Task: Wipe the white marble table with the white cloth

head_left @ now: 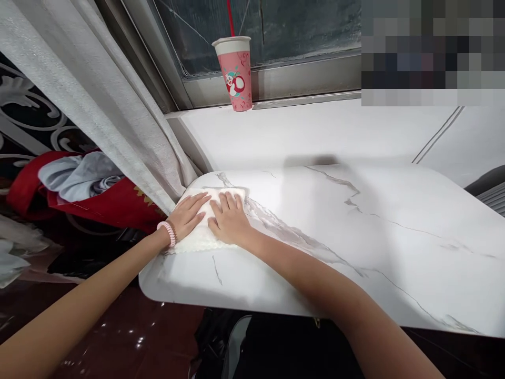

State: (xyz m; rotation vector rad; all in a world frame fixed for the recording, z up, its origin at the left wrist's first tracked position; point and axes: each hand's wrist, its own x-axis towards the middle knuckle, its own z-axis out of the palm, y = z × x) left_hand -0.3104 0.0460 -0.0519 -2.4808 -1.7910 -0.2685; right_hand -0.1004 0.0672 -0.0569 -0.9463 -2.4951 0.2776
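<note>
A cream-white cloth [201, 231] lies spread flat at the left end of the white marbled table [315, 221]. On its left part rests my left hand [189, 213], palm down with the fingers stretched out; a pink coiled band circles that wrist. My right hand [229, 218] presses flat on the cloth's right part, fingers spread. Both hands are open, side by side and a little apart. The cloth reaches close to the table's left edge.
A pink paper cup [236, 79] with a red straw stands on the window ledge behind the table. A pale curtain [130, 100] hangs down to the table's left corner. Left of it, a red bag [98, 205] holds light fabric. A blurred patch covers the upper right.
</note>
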